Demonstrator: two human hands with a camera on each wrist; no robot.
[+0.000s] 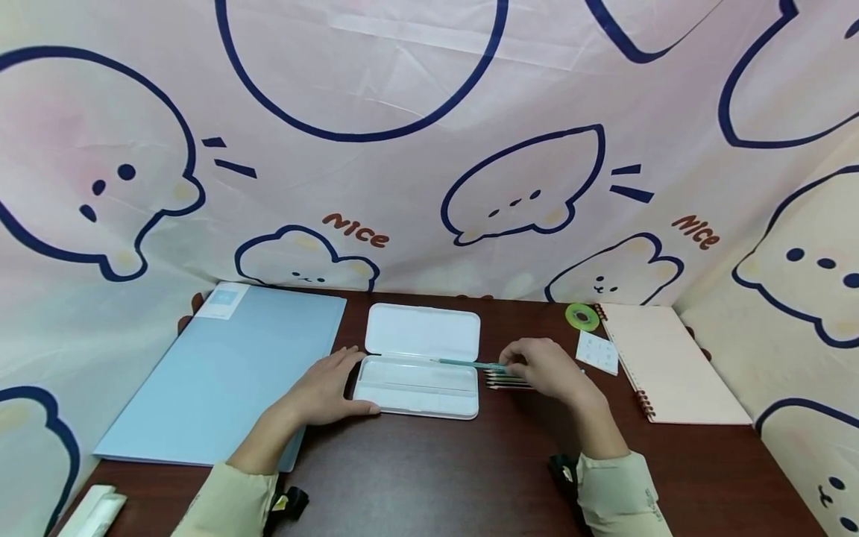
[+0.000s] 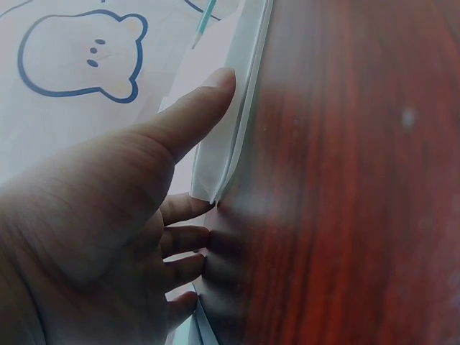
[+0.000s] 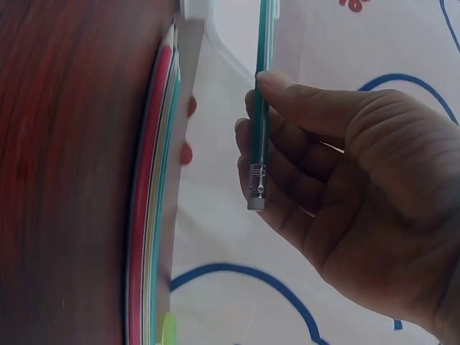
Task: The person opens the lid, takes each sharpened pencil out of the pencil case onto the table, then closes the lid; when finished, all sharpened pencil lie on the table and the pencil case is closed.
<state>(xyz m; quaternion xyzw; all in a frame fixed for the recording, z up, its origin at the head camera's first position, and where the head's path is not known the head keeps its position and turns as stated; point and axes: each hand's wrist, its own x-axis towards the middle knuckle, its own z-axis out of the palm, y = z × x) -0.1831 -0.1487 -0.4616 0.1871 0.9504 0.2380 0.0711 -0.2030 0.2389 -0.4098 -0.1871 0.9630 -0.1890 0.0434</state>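
A white pencil case [image 1: 416, 403] lies with its lid [image 1: 424, 328] folded back. My left hand [image 1: 329, 388] rests on its left end, thumb along the front wall and fingers reaching toward the hinge side; the left wrist view shows these fingers fairly straight. My right hand [image 1: 546, 365] pinches a teal pencil [image 3: 260, 140] between thumb and fingers near its eraser end, which has a metal band. The pencil points left, its tip overlapping the case in the head view. Below that hand, several more pencils [image 3: 149, 187], one red, lie side by side on the table.
A large light-blue folder [image 1: 235, 365] lies on the left. On the right are a spiral notebook [image 1: 678, 365], a white card [image 1: 597, 352] and a green tape roll [image 1: 581, 317]. A white packet [image 1: 94, 511] sits at the front left. Patterned cloth [image 1: 403, 186] hangs behind the table [image 1: 429, 477].
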